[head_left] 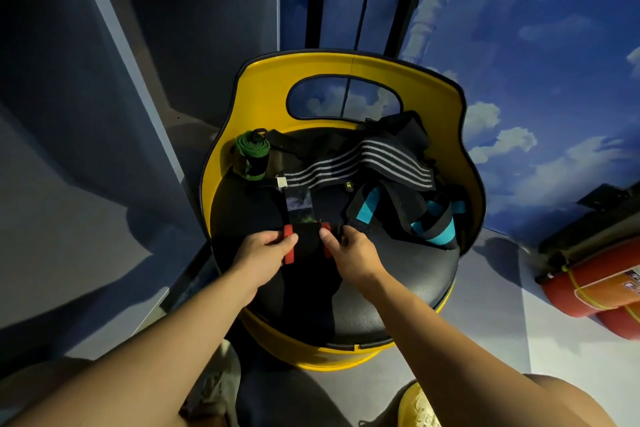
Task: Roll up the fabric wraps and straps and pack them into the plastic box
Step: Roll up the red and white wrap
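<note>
A black wrap with red edges (306, 239) lies partly rolled on the black seat of a yellow chair (391, 288). My left hand (266, 253) pinches its left red edge and my right hand (349, 250) pinches its right side. Its dark Velcro tail (298, 205) stretches away from me. Behind lie a black strap with grey stripes (377, 163), a black and turquoise strap (426, 218), and a rolled green and black wrap (252, 155) standing at the seat's back left. No plastic box is in view.
The yellow backrest (263, 87) curves round the seat's far side. A red cylinder (595, 284) lies on the floor at right. A dark wall panel stands at left. My knees and shoes show at the bottom.
</note>
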{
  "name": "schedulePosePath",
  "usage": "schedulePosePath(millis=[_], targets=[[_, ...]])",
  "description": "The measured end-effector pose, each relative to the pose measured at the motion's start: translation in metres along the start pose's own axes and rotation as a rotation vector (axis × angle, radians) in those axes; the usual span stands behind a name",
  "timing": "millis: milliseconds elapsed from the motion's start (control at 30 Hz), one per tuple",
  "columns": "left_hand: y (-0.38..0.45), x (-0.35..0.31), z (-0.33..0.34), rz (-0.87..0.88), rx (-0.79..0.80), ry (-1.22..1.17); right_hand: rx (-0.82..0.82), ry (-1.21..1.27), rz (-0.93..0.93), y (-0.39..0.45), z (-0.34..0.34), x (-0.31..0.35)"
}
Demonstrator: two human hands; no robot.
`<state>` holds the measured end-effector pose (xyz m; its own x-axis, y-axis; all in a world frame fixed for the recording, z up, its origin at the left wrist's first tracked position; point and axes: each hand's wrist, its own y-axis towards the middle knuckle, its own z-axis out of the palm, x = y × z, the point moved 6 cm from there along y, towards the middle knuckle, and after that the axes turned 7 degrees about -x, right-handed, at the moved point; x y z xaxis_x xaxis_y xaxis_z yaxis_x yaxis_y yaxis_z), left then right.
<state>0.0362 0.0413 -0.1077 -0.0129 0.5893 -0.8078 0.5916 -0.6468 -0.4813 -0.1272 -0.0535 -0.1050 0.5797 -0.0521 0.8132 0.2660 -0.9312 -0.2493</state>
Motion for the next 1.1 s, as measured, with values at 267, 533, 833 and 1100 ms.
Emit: schedulePosePath(millis=[267, 533, 833, 1100], targets=[[0.014, -0.010, 0.010, -0.310, 0.069, -0.307, 0.014, 0.244, 0.235, 0.028, 0.014, 0.003], [0.006, -0.028, 0.005, -0.372, 0.202, -0.550, 0.165, 0.669, 0.455, 0.017, 0.000, 0.015], [-0.009, -0.098, 0.002, -0.085, 0.332, -0.477, 0.169, 0.771, 0.156, 0.014, -0.068, 0.056], [-0.016, -0.143, 0.011, 0.255, 0.316, -0.382, 0.202, 0.880, -0.054, 0.026, -0.105, 0.070]])
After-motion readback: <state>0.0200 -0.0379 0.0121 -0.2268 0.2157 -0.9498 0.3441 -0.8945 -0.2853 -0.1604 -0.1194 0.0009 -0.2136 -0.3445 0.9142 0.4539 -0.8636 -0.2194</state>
